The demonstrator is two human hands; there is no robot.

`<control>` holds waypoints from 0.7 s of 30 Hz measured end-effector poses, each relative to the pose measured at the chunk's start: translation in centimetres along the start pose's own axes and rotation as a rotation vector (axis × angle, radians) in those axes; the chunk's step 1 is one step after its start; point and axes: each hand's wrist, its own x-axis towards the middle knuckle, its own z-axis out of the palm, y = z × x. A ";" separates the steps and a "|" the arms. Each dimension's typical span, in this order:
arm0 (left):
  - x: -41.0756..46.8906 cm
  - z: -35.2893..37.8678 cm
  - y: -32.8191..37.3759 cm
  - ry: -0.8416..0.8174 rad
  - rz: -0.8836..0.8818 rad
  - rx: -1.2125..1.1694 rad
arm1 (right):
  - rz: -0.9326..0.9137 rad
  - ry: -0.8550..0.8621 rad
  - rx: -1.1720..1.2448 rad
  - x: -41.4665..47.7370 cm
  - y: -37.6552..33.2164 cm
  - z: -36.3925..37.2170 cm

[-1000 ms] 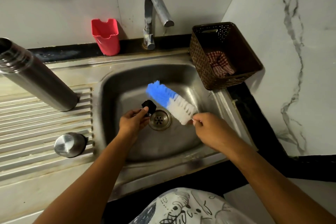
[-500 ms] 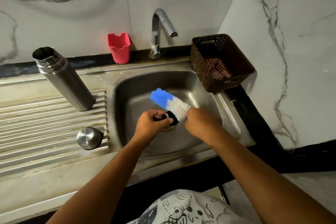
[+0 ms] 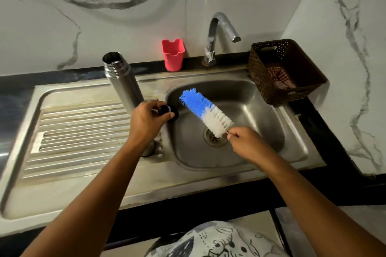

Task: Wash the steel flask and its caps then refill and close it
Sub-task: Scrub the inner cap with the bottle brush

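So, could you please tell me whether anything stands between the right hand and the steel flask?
Yes: the left hand, gripping the black inner cap at the left edge of the sink, lies between the right hand and the flask. The brush held by the right hand points that way. The flask's open mouth looks unobstructed.

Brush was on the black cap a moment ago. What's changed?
The left hand has carried the black cap leftward toward the flask, away from the brush; they no longer touch. The right hand still grips the brush over the sink. The open flask stays standing on the drainboard.
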 end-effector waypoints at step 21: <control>-0.4 -2.5 -4.6 0.058 -0.180 0.234 | 0.005 -0.033 0.109 0.2 -1.1 2.2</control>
